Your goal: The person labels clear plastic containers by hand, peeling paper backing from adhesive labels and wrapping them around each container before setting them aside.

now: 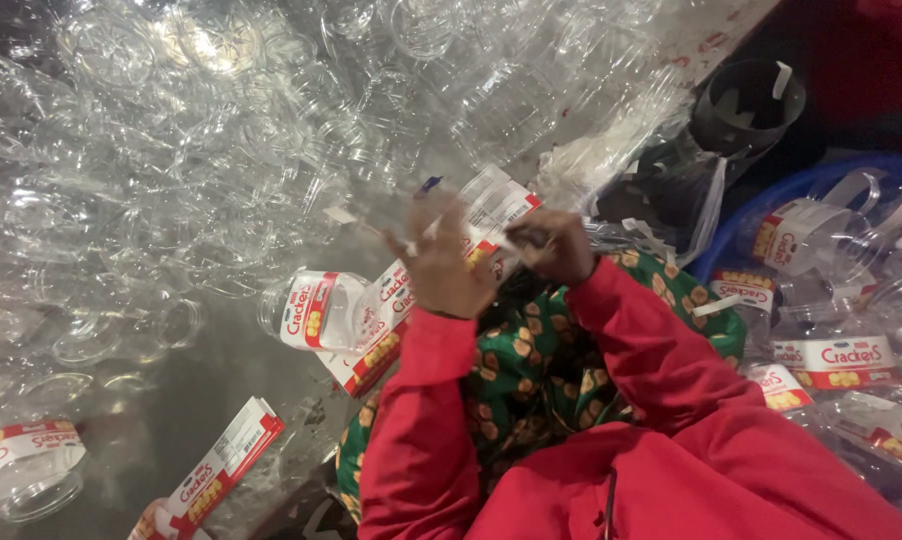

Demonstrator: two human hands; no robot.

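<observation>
The left hand (441,262) grips a clear jar (411,290) to steady it; the right hand (561,245) pinches its label (496,215), pulling it away

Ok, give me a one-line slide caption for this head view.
Left hand and right hand hold a clear plastic jar with a loosened label, beside a heap of bare jars.
</observation>
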